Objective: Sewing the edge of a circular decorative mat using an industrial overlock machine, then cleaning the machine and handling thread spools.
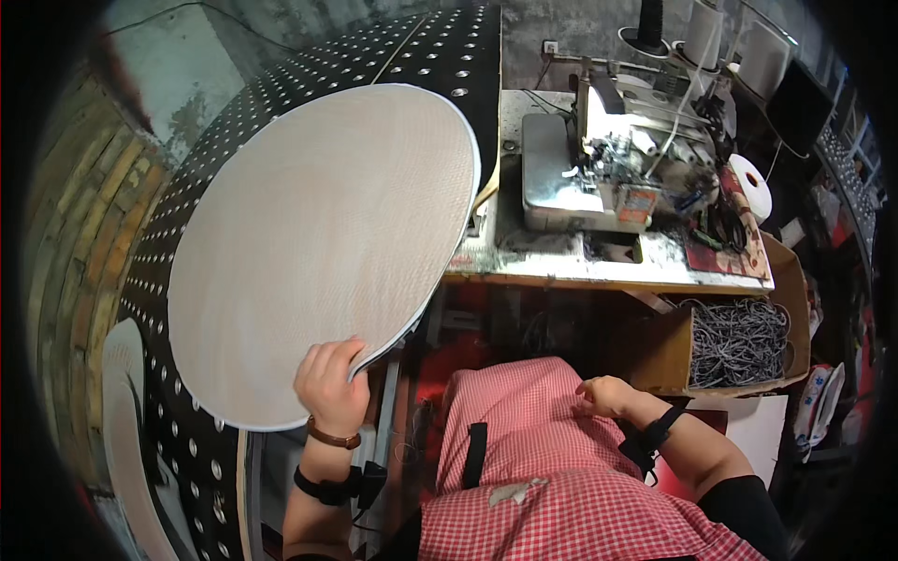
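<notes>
Seen from the middle of the view, a large, pale oval disc [309,243] with a light-coloured rim lies toward nine to ten o'clock, over a black surface [468,56] dotted with silver. At eight o'clock the person's left hand [329,381] grips the disc by its near edge, fingers across the upper face; the thumb is hidden. The right hand [608,396] is at four o'clock, fingers curled against a red-checked apron [580,505]; the view is too poor to tell whether it pinches the cloth. A sewing machine [552,168] stands at two o'clock on a white worktable [533,269]. Beyond the right hand, between three and four o'clock, a cardboard box [664,351] holds tangled grey cord [739,344].
</notes>
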{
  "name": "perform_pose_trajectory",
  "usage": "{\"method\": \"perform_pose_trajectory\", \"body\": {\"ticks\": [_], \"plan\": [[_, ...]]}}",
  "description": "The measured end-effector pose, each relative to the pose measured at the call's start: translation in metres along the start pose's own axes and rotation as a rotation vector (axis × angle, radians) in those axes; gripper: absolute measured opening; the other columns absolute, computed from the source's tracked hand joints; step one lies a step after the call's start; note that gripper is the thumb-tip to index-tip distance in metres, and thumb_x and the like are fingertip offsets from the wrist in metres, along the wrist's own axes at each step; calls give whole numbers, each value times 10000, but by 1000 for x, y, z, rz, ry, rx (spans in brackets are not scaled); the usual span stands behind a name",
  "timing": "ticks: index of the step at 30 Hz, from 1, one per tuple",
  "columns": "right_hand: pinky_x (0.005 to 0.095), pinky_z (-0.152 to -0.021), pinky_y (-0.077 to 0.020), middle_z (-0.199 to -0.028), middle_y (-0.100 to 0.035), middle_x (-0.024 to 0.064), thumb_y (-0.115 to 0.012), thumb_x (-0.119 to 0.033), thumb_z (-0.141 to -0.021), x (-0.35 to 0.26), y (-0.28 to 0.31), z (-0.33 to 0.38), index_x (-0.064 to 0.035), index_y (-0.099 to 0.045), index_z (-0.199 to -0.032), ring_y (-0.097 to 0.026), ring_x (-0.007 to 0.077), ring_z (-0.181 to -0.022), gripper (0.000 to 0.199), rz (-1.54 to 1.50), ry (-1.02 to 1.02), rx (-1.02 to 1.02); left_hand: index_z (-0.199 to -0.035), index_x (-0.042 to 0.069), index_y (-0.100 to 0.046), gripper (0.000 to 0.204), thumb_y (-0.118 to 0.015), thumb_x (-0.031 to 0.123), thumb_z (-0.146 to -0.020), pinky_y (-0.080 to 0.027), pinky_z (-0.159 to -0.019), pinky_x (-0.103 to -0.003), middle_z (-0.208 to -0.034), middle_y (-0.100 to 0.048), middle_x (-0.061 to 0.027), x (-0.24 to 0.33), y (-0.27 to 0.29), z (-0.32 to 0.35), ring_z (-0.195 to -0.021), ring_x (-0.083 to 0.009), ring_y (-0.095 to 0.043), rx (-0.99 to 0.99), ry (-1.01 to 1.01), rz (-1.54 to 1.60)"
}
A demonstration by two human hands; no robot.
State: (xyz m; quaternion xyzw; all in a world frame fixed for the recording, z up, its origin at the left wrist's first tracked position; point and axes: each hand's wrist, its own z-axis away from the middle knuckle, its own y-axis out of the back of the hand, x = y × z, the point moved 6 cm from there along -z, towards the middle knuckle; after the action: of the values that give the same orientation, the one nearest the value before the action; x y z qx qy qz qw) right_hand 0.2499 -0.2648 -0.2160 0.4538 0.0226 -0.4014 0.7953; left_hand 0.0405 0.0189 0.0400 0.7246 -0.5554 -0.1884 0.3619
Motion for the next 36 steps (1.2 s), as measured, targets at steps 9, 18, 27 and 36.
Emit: {"method": "perform_pose_trajectory", "body": {"ticks": [9,18,27,36], "plan": [[354,-751,-487,-905,-639,143,-584,-254,-787,-38,47,71,-46,-575,-1032,-612,290,-839,321,-168,164,263,-728,35,-592,77,-642,-3,-684,-426,-560,-298,-697,-577,-83,63,26,93,-629,-237,-540,9,123,417],[369,-780,-475,-919,-628,165,-579,-291,-766,1,23,81,-61,-592,-1033,-600,310,-864,353,-122,214,260,-1163,70,-390,519,-489,466,-842,-506,-642,-368,-1110,-509,-164,-51,8,194,-826,-254,-577,346,1195,1260],[365,-769,-476,-895,-637,155,-578,-283,-773,47,33,98,-48,-587,-1044,-608,300,-844,358,-327,88,389,-1231,1,-409,497,-514,306,-854,-390,-911,-451,-1219,-483,-117,-108,12,153,-1104,-283,-463,809,1175,1275],[356,-788,-472,-936,-620,179,-562,-282,-777,37,32,96,-45,-605,-1011,-600,306,-871,335,-319,186,418,-1043,27,-503,283,-552,225,-846,-498,-567,-320,-876,-597,-101,55,-29,166,-706,-216,-588,214,1256,1403]]}}
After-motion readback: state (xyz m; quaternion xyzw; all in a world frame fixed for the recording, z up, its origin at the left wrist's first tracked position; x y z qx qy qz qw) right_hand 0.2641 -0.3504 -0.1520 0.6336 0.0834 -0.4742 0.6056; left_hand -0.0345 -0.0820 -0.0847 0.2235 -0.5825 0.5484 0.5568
